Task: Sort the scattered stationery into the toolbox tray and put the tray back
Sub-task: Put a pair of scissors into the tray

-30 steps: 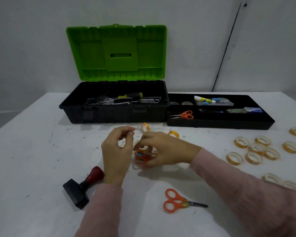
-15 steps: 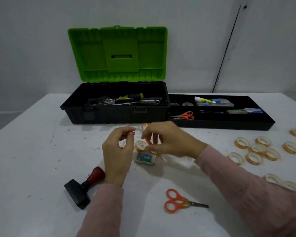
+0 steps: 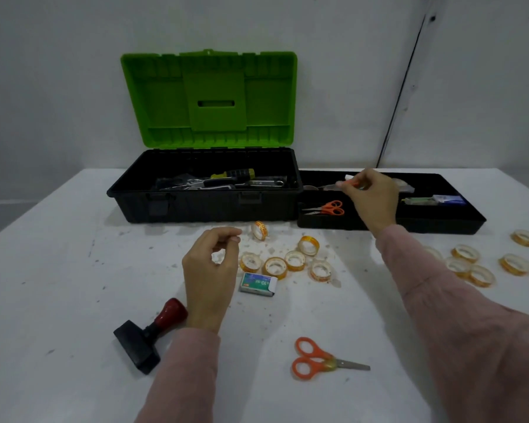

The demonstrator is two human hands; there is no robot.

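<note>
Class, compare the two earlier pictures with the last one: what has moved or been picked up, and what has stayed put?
The right hand lifted orange-handled scissors from the table's middle and carried them away over the black tray, fingers shut on them. That uncovered the tape rolls and a small box. The left hand, stamp, near scissors and toolbox stayed put.

Right hand [image 3: 371, 198] reaches over the toolbox tray [image 3: 440, 222] as stationery lies scattered on the counter [image 3: 58, 285].
It pinches what appears to be orange-handled scissors [image 3: 338, 185] above the tray's left end; the left hand [image 3: 211, 270] hovers half-curled beside tape rolls [image 3: 283, 264] and a staple box [image 3: 258, 283].
</note>
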